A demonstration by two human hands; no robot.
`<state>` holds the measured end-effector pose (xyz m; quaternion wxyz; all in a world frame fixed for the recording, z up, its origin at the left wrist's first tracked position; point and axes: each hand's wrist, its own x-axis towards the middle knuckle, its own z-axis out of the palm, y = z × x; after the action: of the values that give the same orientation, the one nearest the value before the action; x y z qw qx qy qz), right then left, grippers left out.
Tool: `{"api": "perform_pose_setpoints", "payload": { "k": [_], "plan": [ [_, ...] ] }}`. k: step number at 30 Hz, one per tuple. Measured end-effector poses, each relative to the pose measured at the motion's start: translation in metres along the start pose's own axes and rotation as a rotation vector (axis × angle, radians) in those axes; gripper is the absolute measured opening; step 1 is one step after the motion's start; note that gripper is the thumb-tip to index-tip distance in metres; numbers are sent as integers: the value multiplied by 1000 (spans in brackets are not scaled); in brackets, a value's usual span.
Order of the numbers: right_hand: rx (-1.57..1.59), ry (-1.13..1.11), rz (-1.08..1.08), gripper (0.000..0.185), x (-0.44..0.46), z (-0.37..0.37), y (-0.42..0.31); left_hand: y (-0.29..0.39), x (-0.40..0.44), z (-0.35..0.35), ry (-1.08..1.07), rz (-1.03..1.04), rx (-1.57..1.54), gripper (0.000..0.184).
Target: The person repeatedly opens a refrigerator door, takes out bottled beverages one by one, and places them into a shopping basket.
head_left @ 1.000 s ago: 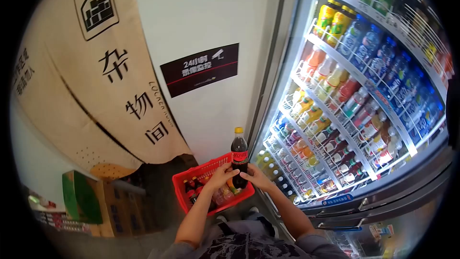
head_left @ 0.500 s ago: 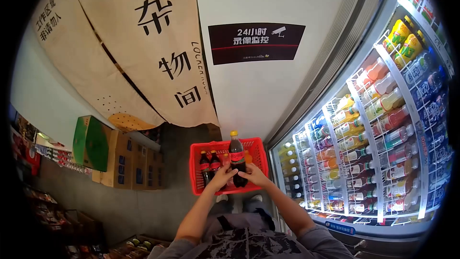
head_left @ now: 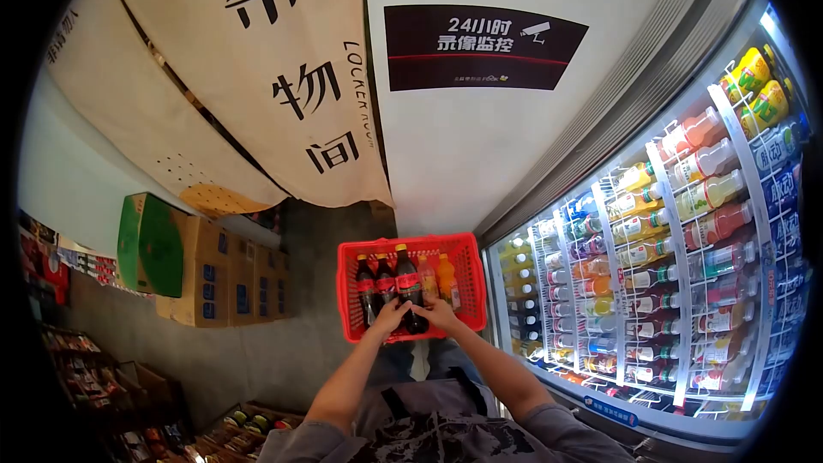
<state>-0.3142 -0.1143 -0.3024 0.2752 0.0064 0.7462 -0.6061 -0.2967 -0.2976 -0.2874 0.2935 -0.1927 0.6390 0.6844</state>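
A dark cola bottle (head_left: pixel 405 273) with a red label and a yellow cap stands between my two hands, inside a red plastic basket (head_left: pixel 346 253). My left hand (head_left: pixel 391 315) is closed against its left lower side, and my right hand (head_left: pixel 440 315) grips the right lower side. Two similar cola bottles, one (head_left: pixel 366 289) farther left and one (head_left: pixel 385 277) beside it, are in the basket. To the right are a pinkish drink bottle (head_left: pixel 427 278) and an orange soda bottle (head_left: pixel 447 278). My fingers hide the lower part of the held bottle.
On the right stands a lit drinks fridge (head_left: pixel 677 231) with several rows of bottles. Stacked cardboard boxes (head_left: pixel 206 279) and a green box (head_left: pixel 150 244) are at left. A cloth curtain (head_left: pixel 257 120) hangs ahead, beside a white wall (head_left: pixel 446 154) with a dark sign (head_left: pixel 480 47).
The cola bottle in my hands has gone down from above the basket into it, beside the other bottles. My view has shifted slightly, and the orange bottle now shows more fully.
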Motion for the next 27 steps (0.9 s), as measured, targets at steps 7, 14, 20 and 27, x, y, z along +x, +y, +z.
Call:
{"api": "perform_pose_setpoints", "payload": {
  "k": [7, 14, 20, 27],
  "plan": [
    [-90, -14, 147, 50, 19, 2, 34, -35, 30, 6, 100, -66, -58, 44],
    [-140, -22, 234, 56, 31, 4, 28, -79, 65, 5, 237, -86, 162, 53],
    [-297, 19, 217, 60, 54, 11, 62, -85, 68, 8, 312, -121, 244, 58],
    [-381, 35, 167, 59, 74, 17, 106, -104, 72, 14, 220, -152, 53, 76]
  ]
}}
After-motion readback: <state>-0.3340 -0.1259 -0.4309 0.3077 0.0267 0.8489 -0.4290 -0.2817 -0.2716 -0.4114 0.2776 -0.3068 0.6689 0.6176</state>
